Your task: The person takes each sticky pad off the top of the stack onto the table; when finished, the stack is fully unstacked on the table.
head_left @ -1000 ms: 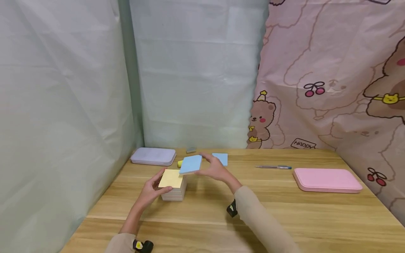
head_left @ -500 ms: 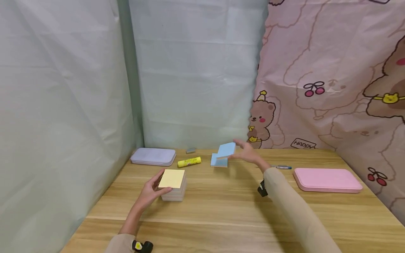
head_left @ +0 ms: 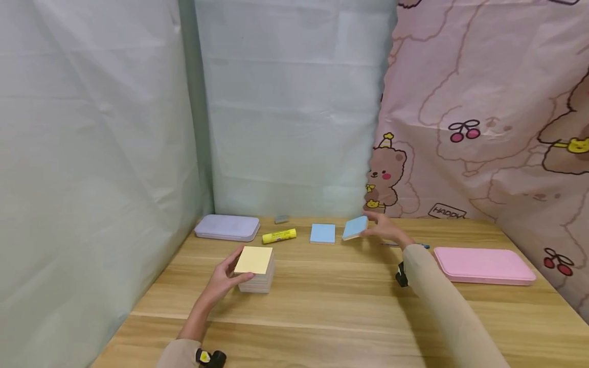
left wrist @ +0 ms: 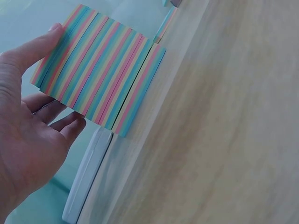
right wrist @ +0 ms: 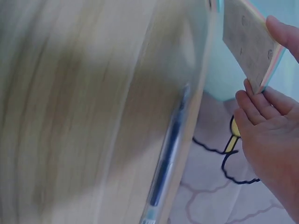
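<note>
My left hand (head_left: 221, 281) grips a tall stack of sticky note pads (head_left: 255, 260) on the table, thumb on the near side and fingers on the far side. The stack's top sheet is yellow; in the left wrist view its side shows pink, yellow and blue stripes. At the back, my right hand (head_left: 386, 229) pinches a blue-topped sticky note pad (head_left: 355, 228) by its right edges. That pad is tilted, its pale underside (right wrist: 250, 42) visible in the right wrist view. Left of it a second blue pad (head_left: 323, 233) lies flat on the table.
Behind the stack lie a yellow glue stick (head_left: 279, 236), a lilac case (head_left: 227, 226) and a small grey object (head_left: 281, 220). A pen (right wrist: 168, 158) lies under the right forearm, partly hidden in the head view. Farther right is a pink case (head_left: 484, 265). Curtains border the table.
My right hand has carried the blue pad from above the stack rightward, past the flat blue pad, and lower. My left hand has stayed on the stack. The head view has shifted slightly.
</note>
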A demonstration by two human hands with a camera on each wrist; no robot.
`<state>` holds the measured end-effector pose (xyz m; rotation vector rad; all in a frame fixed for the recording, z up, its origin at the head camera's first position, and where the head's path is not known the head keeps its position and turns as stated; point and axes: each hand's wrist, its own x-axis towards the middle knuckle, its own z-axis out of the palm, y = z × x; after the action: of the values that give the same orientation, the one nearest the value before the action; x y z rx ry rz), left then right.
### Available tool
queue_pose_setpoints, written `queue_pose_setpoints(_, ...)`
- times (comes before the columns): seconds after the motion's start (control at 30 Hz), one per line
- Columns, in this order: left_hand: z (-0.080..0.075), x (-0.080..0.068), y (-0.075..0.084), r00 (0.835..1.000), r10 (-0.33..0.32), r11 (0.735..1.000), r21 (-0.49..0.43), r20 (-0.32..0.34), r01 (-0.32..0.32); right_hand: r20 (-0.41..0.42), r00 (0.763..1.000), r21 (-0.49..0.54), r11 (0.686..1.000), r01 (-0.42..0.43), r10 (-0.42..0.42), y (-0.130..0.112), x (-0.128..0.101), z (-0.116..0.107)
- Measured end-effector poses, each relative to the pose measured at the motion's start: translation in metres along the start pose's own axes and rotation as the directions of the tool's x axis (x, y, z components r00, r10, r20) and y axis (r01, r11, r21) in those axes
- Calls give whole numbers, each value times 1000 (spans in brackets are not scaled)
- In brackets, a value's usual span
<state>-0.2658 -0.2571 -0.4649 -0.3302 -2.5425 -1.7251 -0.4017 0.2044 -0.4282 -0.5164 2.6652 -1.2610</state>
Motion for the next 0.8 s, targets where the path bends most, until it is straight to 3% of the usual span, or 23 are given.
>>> queue_pose_setpoints(0.47,1,-2,1,1000,-26,1000,-11,-14,26,91,995,9,999,-35,34,21,2,3)
queue_pose_setpoints(0.8,2,-1,3,1000,-24,999,-22,-8,23,106,993,-13,998,-56,57,23,6,-3)
